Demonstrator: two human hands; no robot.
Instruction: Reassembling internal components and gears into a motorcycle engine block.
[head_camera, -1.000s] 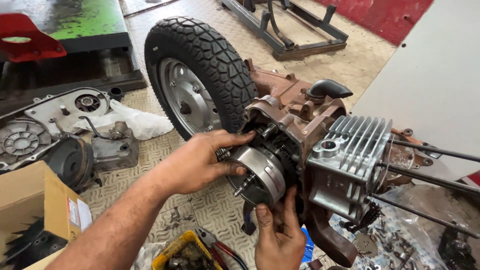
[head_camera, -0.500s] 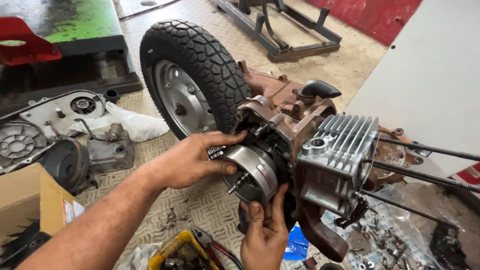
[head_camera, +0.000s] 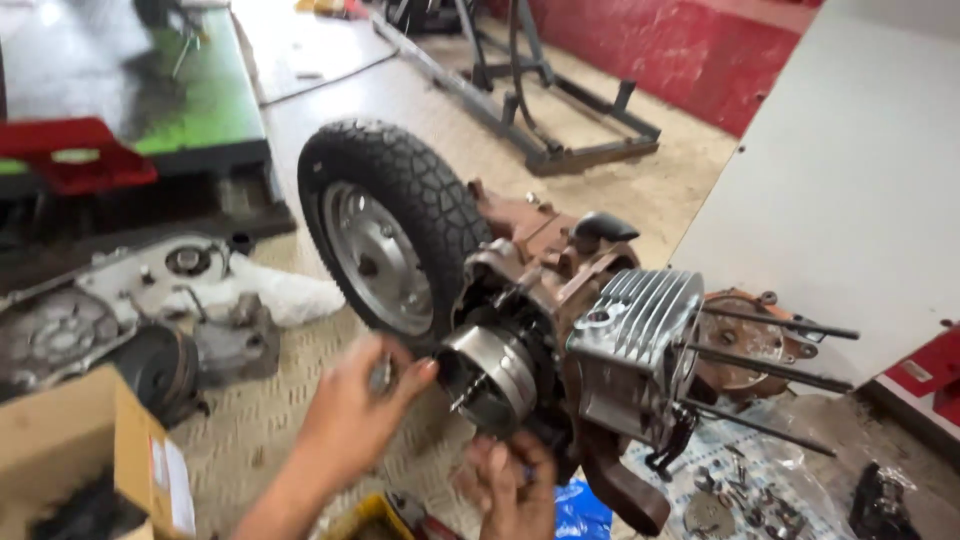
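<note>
Fingers (head_camera: 405, 368) of the left hand (head_camera: 350, 420) are spread loosely and hold nothing, their tips just beside the round silver drum (head_camera: 492, 378) that sticks out of the side of the scooter engine (head_camera: 570, 350); motion blur hides whether a fingertip actually touches the metal. Below the drum, the right hand (head_camera: 510, 490) has its fingers curled up against the underside of the engine, and whether they pinch anything there cannot be told. That drum sits at the middle of the engine's open side, facing the camera, with the dark casing behind it. Just to its right is the finned grey cylinder (head_camera: 640, 330), from which long dark studs (head_camera: 770, 352) run out to the right. To the left of the drum, and still joined to the engine, stands the knobby tyre on its silver wheel (head_camera: 385, 240), upright on the checkered floor (head_camera: 250, 440). Farther left lie a pale engine cover (head_camera: 150, 280) and a dark round part (head_camera: 155, 365), with a white rag (head_camera: 300, 298) beside them. A cardboard box (head_camera: 90, 450) fills the lower left corner, and a yellow tray (head_camera: 370, 520) shows near the left wrist. Small loose metal parts (head_camera: 740, 495) lie on patterned paper at lower right. A dark metal stand (head_camera: 560, 110) rests on the floor beyond, before a red wall (head_camera: 700, 50), and a white panel (head_camera: 850, 180) leans on the right.
</note>
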